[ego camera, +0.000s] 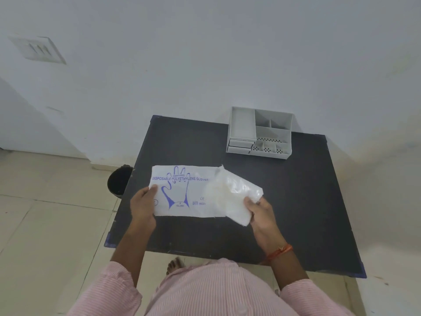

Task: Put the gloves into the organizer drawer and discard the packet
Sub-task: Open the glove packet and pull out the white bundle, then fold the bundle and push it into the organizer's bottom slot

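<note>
Left hand [143, 202] fingers pinch the printed packet [182, 192] by its left edge; right hand [259, 213] fingers grip the gloves [232, 195] protruding from its open end, above the desk [307, 190].

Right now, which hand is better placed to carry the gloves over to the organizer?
The right hand. It already has the bundle of clear gloves in its grip, and the grey organizer stands on that side of the table. The left hand is holding the printed packet.
</note>
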